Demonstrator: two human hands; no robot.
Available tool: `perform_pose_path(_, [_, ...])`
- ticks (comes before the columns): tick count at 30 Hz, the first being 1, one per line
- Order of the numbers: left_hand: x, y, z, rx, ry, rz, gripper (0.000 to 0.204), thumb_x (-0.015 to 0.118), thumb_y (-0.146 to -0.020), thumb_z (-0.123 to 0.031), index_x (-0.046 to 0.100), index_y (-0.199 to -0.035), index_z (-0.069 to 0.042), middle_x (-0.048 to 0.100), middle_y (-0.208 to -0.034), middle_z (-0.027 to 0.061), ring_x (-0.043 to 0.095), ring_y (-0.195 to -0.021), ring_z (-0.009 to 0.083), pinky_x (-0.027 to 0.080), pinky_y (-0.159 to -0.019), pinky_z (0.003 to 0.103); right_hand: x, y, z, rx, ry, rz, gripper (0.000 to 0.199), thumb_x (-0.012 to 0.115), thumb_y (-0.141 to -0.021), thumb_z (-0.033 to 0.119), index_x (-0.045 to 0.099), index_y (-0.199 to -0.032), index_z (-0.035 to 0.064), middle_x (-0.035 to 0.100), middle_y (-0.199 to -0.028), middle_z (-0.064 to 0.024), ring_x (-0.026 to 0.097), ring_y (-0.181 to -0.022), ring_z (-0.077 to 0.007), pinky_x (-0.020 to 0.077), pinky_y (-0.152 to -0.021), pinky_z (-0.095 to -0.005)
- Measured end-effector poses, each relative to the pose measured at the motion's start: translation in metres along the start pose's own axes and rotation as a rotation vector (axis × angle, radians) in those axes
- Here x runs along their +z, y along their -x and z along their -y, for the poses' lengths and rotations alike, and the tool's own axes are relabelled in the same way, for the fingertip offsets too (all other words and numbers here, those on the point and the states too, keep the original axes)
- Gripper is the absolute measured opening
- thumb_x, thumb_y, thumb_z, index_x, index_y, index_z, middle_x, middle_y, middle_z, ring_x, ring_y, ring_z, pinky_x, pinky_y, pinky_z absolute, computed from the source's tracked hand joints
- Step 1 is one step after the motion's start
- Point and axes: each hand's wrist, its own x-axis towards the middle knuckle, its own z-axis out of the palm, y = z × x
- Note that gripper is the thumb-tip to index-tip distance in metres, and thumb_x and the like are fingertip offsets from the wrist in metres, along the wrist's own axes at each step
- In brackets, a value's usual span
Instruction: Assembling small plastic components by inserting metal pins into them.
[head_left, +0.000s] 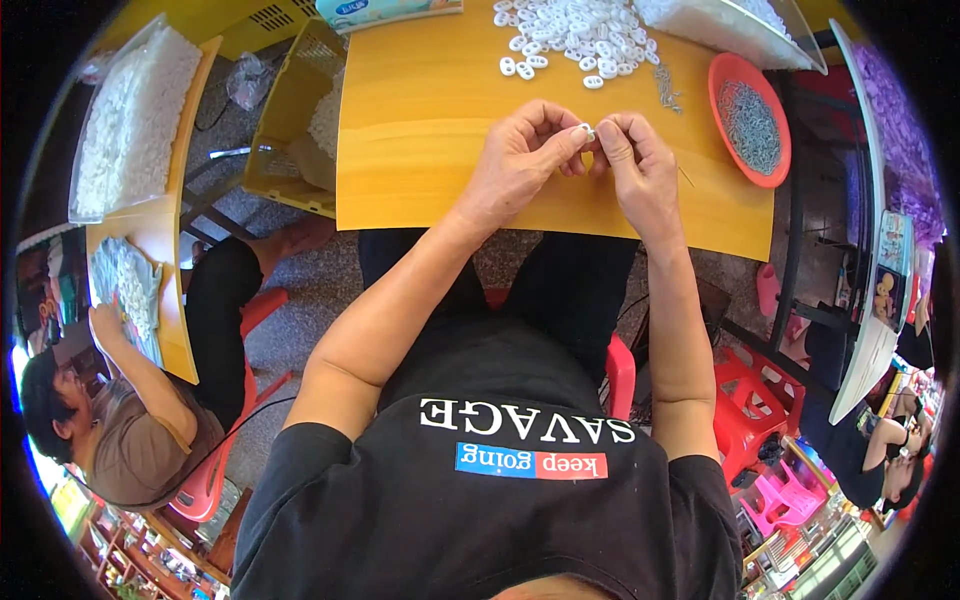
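Above the yellow table my two hands meet fingertip to fingertip. My left hand [525, 160] pinches a small white plastic piece [588, 131] between thumb and forefinger. My right hand [640, 170] is closed in a pinch right beside that piece; what its fingertips hold is too small to make out. Beyond the hands lies a loose pile of white oval plastic pieces [600, 45] with two holes each. A little heap of thin metal parts [666, 88] lies next to the pile. To the right, a red bowl [714, 92] holds many small metal parts.
A clear bin [720, 45] stands at the table's back right, a tissue pack [385, 10] at the back left. Left of the table [400, 150] is a yellow crate [262, 150]. A co-worker [150, 440] sits far left; red stools [750, 400] stand on the right.
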Motion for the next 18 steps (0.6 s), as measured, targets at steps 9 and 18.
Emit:
perform_pose_path(9, [0.0,0.001,0.0,-0.002,-0.042,-0.018,0.015,0.061,-0.094,-0.014,0.059,-0.098,0.0,0.062,-0.082,0.0035,0.058,-0.072,0.009,0.048,-0.068,0.023,0.0,-0.002,0.011,-0.225,0.36,-0.015,0.01,0.063,-0.09,0.007,0.059,-0.086,-0.0008,0.059,-0.069,-0.0087,0.056,-0.057,-0.017,0.0434,-0.052,-0.0289])
perform_pose_path(18, [0.001,0.002,0.001,0.007,-0.087,-0.025,0.015,0.061,-0.094,-0.014,0.059,-0.097,0.0,0.061,-0.081,0.0027,0.058,-0.072,0.0084,0.048,-0.067,0.023,0.0,-0.008,0.011,-0.263,0.388,0.04,0.009,0.062,-0.088,0.004,0.056,-0.082,-0.001,0.057,-0.069,-0.0129,0.057,-0.06,-0.0272,0.0443,-0.054,-0.0344])
